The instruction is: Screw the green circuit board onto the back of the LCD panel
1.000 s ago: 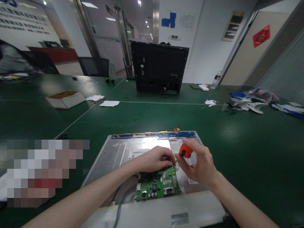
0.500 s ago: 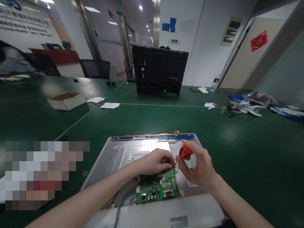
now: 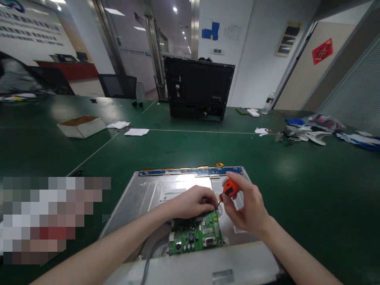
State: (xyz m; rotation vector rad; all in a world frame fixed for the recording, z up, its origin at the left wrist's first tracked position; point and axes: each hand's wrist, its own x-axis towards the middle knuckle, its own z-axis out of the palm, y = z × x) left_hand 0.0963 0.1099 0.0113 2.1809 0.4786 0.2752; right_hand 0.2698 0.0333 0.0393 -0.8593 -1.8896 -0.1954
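Green felt-like table top everywhere, seamed by thin pale lines. Far left: an open, shallow cardboard box, with white paper scraps just to its right. Near left: a blurred-out patch, contents impossible to tell.

Near centre: a silvery metal monitor back panel lying flat, with a narrow blue circuit strip along its far edge. On the near part of the panel, a green circuit board, with a grey cable curling off its left side toward the near edge.

Left hand curled palm-down over the far edge of the green board, fingertips pinched together at the spot where the tool tip lands; whatever is pinched there too small to make out.

Just right of it, touching at the fingertips, right hand wrapped around an orange-handled screwdriver, handle gripped between thumb and fingers, dark shaft angled down and left to the far right corner of the board.

Far centre: a black monitor housing standing upright, back side facing here. Behind it to the left, black office chairs.

Far right: a clear water bottle, a small white scrap, then a heap of white, blue and red parts and bags well apart from the hands.
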